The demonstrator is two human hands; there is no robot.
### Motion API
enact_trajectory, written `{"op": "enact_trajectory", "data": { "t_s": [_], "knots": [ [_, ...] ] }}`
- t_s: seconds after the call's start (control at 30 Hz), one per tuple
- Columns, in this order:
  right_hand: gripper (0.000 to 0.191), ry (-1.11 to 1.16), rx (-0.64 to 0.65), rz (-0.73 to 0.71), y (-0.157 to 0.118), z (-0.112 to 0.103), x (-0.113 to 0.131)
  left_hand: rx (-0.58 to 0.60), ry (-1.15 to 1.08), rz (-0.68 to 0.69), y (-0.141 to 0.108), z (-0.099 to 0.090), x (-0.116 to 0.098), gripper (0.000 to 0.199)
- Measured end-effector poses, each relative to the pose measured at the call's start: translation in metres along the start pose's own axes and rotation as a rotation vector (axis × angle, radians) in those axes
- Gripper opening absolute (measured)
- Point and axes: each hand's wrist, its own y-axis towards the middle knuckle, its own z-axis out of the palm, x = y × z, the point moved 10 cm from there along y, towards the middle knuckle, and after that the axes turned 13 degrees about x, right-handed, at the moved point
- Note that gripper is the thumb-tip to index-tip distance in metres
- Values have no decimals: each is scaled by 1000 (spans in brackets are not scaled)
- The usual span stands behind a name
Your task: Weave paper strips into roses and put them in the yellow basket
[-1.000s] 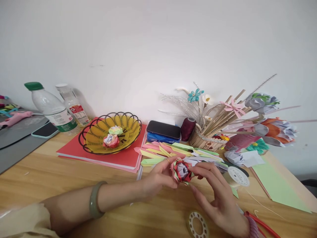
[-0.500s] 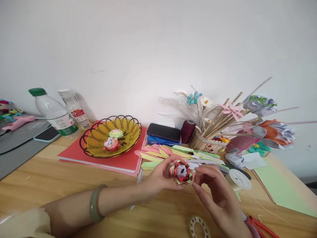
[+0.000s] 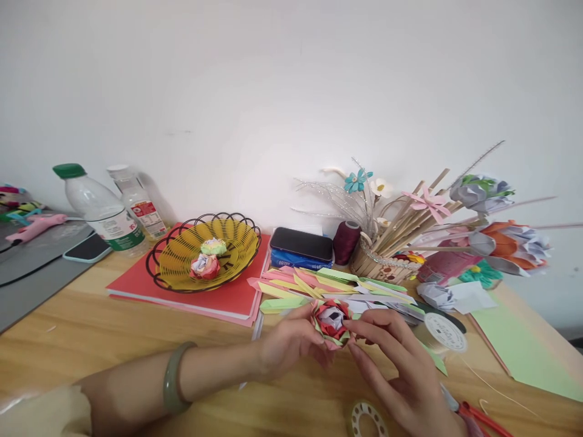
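Note:
A folded paper flower point(image 3: 334, 323) with a white centre, red middle petals and green and pink outer ones is held just above the table. My left hand point(image 3: 291, 340) grips its left side, thumb in front; some of its fingers are hidden behind the flower. From the right, my right hand point(image 3: 396, 358) pinches the flower's edge between thumb and fingertips. Behind the flower lie folded paper strips point(image 3: 314, 282) in pink, yellow, green and white. Below my hands is a roll of tape point(image 3: 367, 419), cut off by the frame's bottom edge.
A yellow basket point(image 3: 241, 243) with two paper flowers point(image 3: 206, 266) sits on red paper point(image 3: 136, 282). Bottles point(image 3: 104, 218) stand at left. Further right are a stick holder point(image 3: 382, 270), a thread spool point(image 3: 441, 334), red-handled scissors point(image 3: 483, 419) and green paper point(image 3: 537, 352).
The flower has tipped so its centre faces me more. My right fingers have moved in from its outer edge onto the right-hand petals, and my left fingers have shifted lower.

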Motion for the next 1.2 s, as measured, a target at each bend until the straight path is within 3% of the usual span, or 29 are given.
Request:
{"op": "enact_trajectory", "data": {
  "t_s": [0.6, 0.87, 1.2],
  "knots": [
    [24, -58, 25, -14, 0, 3, 0, 87, -118, -1, 4, 10, 3, 32],
    [23, -48, -25, -25, 0, -3, 6, 52, 7, -8, 4, 7, 3, 50],
    [24, -149, 72, -50, -4, 15, 4, 1, 195, 4, 3, 4, 0, 56]
  ]
}}
